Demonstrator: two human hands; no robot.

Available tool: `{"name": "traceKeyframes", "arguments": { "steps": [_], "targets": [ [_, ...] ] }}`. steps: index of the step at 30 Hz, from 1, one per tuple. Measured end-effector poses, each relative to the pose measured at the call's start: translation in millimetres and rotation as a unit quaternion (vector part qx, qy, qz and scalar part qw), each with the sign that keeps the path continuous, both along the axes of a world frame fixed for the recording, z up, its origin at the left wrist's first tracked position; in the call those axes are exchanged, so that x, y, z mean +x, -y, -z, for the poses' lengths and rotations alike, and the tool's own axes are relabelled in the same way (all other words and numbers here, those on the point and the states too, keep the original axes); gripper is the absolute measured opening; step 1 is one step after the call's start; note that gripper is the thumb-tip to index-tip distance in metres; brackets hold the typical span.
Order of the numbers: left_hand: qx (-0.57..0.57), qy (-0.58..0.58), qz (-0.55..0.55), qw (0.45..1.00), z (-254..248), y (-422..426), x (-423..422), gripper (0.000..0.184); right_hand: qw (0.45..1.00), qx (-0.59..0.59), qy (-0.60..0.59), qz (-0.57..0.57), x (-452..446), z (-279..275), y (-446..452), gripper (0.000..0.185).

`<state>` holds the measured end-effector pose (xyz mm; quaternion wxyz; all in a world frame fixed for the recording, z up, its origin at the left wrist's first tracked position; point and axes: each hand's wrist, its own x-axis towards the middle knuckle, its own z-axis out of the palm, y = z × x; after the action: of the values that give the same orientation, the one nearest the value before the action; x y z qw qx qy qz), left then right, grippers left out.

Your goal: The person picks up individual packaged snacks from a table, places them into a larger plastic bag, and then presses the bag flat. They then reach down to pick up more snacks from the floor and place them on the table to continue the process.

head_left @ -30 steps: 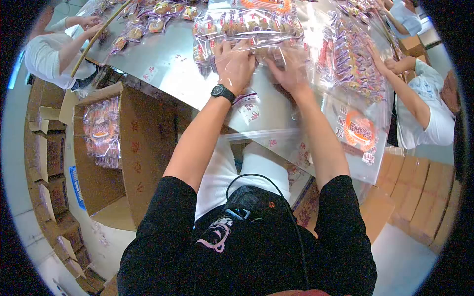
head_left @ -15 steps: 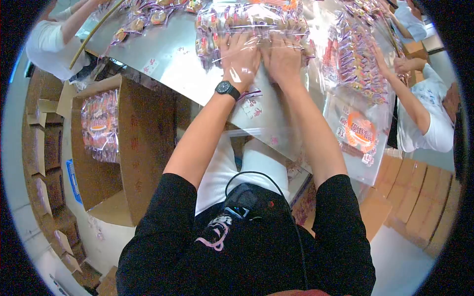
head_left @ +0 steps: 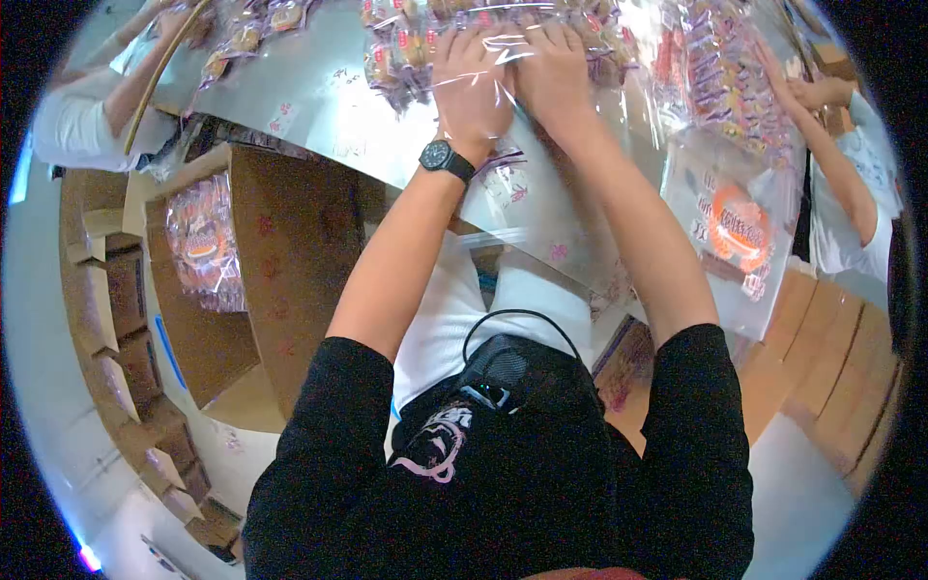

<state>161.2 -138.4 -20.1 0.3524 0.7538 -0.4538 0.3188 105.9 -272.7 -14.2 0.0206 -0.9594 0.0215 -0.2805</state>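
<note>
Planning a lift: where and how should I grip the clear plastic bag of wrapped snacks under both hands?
Probably grip the bag around its packed left and right sides, coming from either side: the wrapped snack rows there give the fingers bulk, while clear film by the right wrist looks slack.

Counter [head_left: 348, 121]: smooth metal, v. shiny. Bag [head_left: 504, 44]: clear, glossy plastic w/ creases. Snack packs [head_left: 394, 56]: crinkly plastic w/ sheen. Box [head_left: 295, 246]: matt cardboard, fairly smooth. Shirt [head_left: 551, 474] & trousers [head_left: 541, 282]: cloth, matt.
</note>
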Motion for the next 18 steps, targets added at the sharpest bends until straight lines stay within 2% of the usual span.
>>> {"name": "traceKeyframes", "arguments": {
  "steps": [3,4,8,11,12,15,16,17,18],
  "targets": [
    [0.023,-0.041,-0.025,0.999,1,6,0,0.039,0.994,-0.004,0.112,0.017,3,21,-1,0.045],
    [0.058,-0.063,-0.03,0.996,0,4,-3,0.043,0.987,0.019,0.155,0.03,8,26,-2,0.04],
    [0.075,-0.07,0.034,0.994,-5,0,-3,0.044,0.982,0.125,0.142,0.016,-3,43,0,0.057],
    [0.099,-0.086,0.051,0.99,-13,-6,-6,0.043,0.989,0.093,0.11,0.029,-4,38,1,0.058],
    [0.124,-0.132,0.063,0.982,-17,-12,-9,0.045,0.987,0.088,0.135,0.021,-1,34,1,0.059],
    [0.09,-0.07,0.08,0.99,-15,-16,-13,0.048,0.981,0.087,0.171,0.011,-6,34,-2,0.063],
    [0.082,-0.053,0.083,0.992,-5,-26,-25,0.052,0.981,0.092,0.168,0.009,-6,41,-1,0.063],
    [0.176,-0.005,0.034,0.984,6,-33,-38,0.063,0.981,0.098,0.167,0.007,-3,45,2,0.064],
    [0.172,-0.056,0.022,0.983,-12,-39,-64,0.067,0.98,0.113,0.165,0.001,-3,39,1,0.062]
  ]
}}
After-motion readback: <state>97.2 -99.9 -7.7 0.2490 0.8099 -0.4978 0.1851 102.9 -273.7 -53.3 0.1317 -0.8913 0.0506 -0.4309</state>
